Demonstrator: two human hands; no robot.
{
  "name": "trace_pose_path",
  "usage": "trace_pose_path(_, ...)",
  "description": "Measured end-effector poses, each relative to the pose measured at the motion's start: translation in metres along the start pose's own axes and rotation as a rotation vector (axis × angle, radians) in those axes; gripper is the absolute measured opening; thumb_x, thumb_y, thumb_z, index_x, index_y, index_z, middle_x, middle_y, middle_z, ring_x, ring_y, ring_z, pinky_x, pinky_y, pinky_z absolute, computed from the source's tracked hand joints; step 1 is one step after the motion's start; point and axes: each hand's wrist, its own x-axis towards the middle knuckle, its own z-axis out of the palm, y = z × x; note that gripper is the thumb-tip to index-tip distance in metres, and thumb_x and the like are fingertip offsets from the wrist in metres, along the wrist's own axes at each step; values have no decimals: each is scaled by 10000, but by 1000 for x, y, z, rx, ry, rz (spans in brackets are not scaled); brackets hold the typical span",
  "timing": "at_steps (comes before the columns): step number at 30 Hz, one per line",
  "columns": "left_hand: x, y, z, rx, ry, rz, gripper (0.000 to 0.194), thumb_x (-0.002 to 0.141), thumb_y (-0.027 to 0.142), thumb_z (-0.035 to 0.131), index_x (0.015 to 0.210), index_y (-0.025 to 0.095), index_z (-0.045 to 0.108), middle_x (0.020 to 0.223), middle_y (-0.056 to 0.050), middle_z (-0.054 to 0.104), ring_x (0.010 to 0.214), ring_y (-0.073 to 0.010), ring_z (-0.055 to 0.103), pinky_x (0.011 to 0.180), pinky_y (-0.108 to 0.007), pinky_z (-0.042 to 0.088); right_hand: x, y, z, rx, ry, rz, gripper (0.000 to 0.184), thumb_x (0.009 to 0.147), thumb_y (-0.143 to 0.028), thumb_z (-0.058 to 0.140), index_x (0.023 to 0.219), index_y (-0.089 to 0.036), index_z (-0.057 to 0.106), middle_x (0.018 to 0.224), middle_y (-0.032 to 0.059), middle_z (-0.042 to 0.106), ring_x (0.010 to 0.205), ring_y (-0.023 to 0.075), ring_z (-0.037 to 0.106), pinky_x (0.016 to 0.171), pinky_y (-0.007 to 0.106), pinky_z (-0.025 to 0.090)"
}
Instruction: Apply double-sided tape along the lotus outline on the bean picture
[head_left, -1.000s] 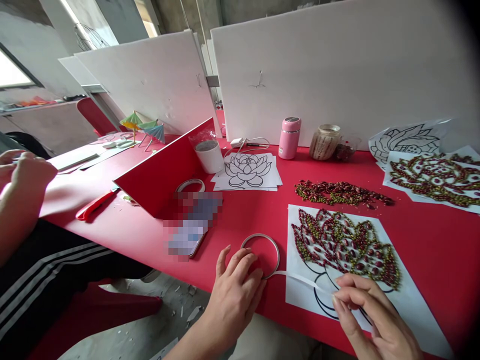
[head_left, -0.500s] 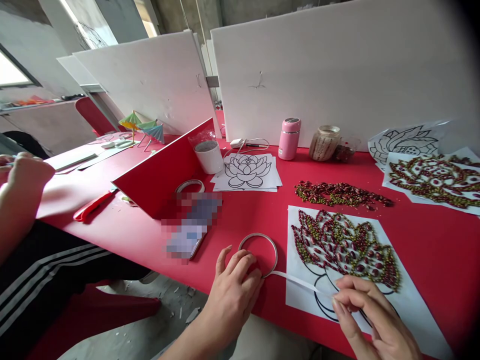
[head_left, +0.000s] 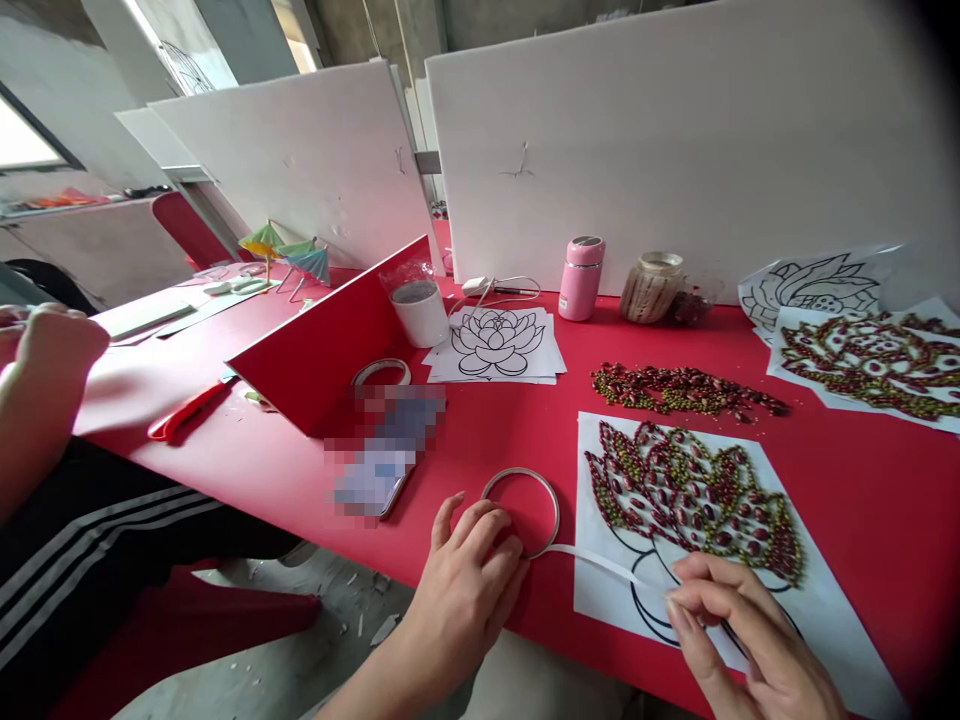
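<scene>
My left hand (head_left: 469, 575) is closed on the near left edge of a narrow roll of tape (head_left: 556, 510), its fingers curled over the rim. The roll lies flat on the red table. A thin white strip of tape (head_left: 596, 560) runs from the roll to my right hand (head_left: 750, 630), where thumb and fingertips pinch its end. Under the strip and my right hand is a paper with a lotus outline (head_left: 600, 590). Red and green beans (head_left: 690, 490) fill the flower's upper petals; some lower petals are bare line.
Loose beans (head_left: 682, 390) lie behind the paper. Farther back stand a pink flask (head_left: 582, 280) and a jar (head_left: 651, 288). A phone (head_left: 379, 465), another tape roll (head_left: 381, 373) and lotus printouts (head_left: 499, 345) are leftward. Another person's hand (head_left: 60, 345) shows at far left.
The tape roll has slid very slightly right under my left hand, and the strip bows a little more. Both hands stay nearly in place.
</scene>
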Motion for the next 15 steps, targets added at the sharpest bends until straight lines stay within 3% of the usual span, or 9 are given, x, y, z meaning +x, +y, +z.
trace_pose_path(8,4,3,0,-24,-18,-11,176,830,149,396,757,198,549,810,-4,591,839,-148,510,882,-371,316,0,-1,-2,39,14,15,123,841,-300,501,776,-217,564,913,57,560,799,157,600,550,184,516)
trace_pose_path(15,3,9,4,-61,24,-57,171,820,115,374,710,186,485,668,15,530,671,-118,474,787,-328,346,-6,-10,3,199,141,164,125,830,-328,534,783,-219,573,899,61,557,844,180,563,573,209,502)
